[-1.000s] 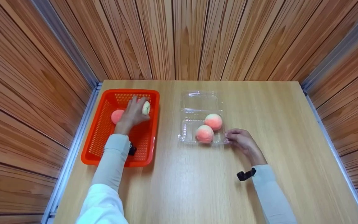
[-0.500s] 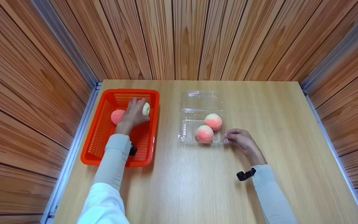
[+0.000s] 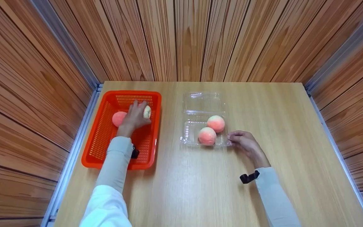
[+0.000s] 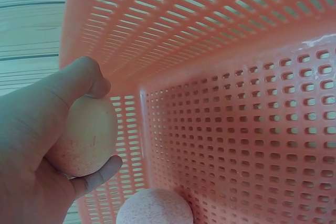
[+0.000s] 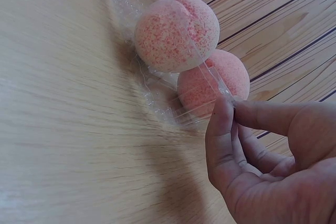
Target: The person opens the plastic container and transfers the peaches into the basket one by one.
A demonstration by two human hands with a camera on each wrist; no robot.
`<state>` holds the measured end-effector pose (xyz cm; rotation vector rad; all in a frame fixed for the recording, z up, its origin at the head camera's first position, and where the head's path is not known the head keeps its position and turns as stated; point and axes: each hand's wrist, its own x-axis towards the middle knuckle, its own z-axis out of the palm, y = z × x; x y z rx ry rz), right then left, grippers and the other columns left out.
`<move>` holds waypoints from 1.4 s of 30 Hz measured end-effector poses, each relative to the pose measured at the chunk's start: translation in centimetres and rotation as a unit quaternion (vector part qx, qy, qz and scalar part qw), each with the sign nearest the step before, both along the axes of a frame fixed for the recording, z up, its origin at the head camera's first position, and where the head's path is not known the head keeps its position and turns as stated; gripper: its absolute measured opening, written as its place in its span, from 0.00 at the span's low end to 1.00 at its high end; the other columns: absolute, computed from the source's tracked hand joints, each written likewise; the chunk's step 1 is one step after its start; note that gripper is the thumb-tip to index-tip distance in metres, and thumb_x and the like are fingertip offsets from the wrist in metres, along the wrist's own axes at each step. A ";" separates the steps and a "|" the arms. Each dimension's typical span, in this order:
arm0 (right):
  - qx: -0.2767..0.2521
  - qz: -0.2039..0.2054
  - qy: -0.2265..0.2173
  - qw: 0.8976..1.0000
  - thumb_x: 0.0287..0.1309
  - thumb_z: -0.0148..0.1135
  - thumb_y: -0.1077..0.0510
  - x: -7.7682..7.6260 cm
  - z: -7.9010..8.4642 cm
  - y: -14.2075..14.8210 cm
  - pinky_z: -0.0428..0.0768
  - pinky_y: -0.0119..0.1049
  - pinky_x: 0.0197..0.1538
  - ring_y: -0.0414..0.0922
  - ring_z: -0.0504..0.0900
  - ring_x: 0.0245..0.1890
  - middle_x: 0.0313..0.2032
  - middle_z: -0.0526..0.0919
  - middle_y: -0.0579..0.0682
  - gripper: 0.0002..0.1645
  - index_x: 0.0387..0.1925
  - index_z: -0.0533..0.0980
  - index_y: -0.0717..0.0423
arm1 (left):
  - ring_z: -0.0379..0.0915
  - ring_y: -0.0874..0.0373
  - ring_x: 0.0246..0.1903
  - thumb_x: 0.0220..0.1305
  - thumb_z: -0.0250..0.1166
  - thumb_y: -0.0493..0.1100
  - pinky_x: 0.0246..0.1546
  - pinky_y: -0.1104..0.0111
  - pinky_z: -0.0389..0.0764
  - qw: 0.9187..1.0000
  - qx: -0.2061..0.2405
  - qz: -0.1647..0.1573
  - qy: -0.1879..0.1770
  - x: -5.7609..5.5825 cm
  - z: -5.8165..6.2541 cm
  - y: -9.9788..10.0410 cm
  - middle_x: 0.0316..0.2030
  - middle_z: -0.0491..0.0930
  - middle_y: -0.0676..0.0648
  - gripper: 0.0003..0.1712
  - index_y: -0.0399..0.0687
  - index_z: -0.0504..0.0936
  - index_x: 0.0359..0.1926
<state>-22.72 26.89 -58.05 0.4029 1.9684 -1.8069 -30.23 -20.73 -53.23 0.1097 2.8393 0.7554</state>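
Inside the red basket (image 3: pixel 156 135), I have the left hand (image 3: pixel 133 117) curled round a peach (image 4: pixel 93 132).
My left wrist view shows digits on both sides of the fruit; whether it touches the basket floor, I can't tell. A second peach (image 3: pixel 118 119) lies in the same basket, left of that hand. Across the desk (image 3: pixel 206 186), right of the basket, a clear plastic container (image 3: pixel 191 131) lies with its lid (image 3: pixel 205 102) folded open toward the wood-panelled far wall (image 3: pixel 194 41). Close together in its base sit a nearer peach (image 3: pixel 207 136) and a farther peach (image 3: pixel 216 123). I have the right hand (image 3: pixel 247 142) at the container's near right corner, pinching its rim between thumb and fingers.
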 end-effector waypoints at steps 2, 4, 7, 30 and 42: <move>0.000 0.001 0.000 1.000 0.74 0.60 0.64 0.1 0.0 0.0 0.87 0.36 0.53 0.42 0.86 0.42 0.40 0.86 0.47 0.21 0.63 0.75 0.72 | 0.63 0.34 0.68 0.60 0.76 0.42 0.66 0.38 0.78 1.000 -0.001 0.000 -0.001 0.0 -0.1 0.0 0.72 0.62 0.32 0.45 0.51 0.67 0.77; -0.002 0.003 0.002 1.000 0.74 0.61 0.64 0.1 0.1 0.1 0.87 0.36 0.54 0.42 0.85 0.41 0.41 0.86 0.47 0.22 0.64 0.74 0.73 | 0.64 0.35 0.66 0.59 0.75 0.42 0.65 0.40 0.79 1.000 -0.004 -0.002 0.001 -0.1 -0.3 0.0 0.69 0.64 0.33 0.45 0.50 0.68 0.76; -0.007 0.003 0.006 1.000 0.74 0.61 0.64 0.1 0.1 0.1 0.87 0.35 0.52 0.42 0.85 0.41 0.40 0.86 0.46 0.22 0.63 0.75 0.73 | 0.65 0.35 0.64 0.59 0.75 0.41 0.63 0.41 0.80 1.000 -0.005 -0.006 0.000 -0.2 -0.6 0.0 0.66 0.65 0.34 0.44 0.50 0.68 0.75; 0.004 -0.002 0.000 1.000 0.74 0.63 0.63 0.2 0.3 0.0 0.86 0.36 0.53 0.42 0.85 0.42 0.41 0.86 0.46 0.21 0.62 0.76 0.70 | 0.65 0.35 0.65 0.62 0.76 0.42 0.67 0.37 0.76 1.000 -0.010 0.003 -0.012 -0.1 -1.4 -0.2 0.69 0.64 0.34 0.45 0.52 0.66 0.77; 0.003 -0.005 -0.006 1.000 0.74 0.61 0.64 0.2 0.1 0.0 0.87 0.38 0.55 0.43 0.86 0.42 0.42 0.87 0.48 0.21 0.63 0.76 0.69 | 0.67 0.29 0.65 0.60 0.75 0.42 0.63 0.39 0.78 1.000 -0.023 -0.007 -0.017 0.0 -1.9 -0.3 0.67 0.64 0.29 0.44 0.45 0.67 0.75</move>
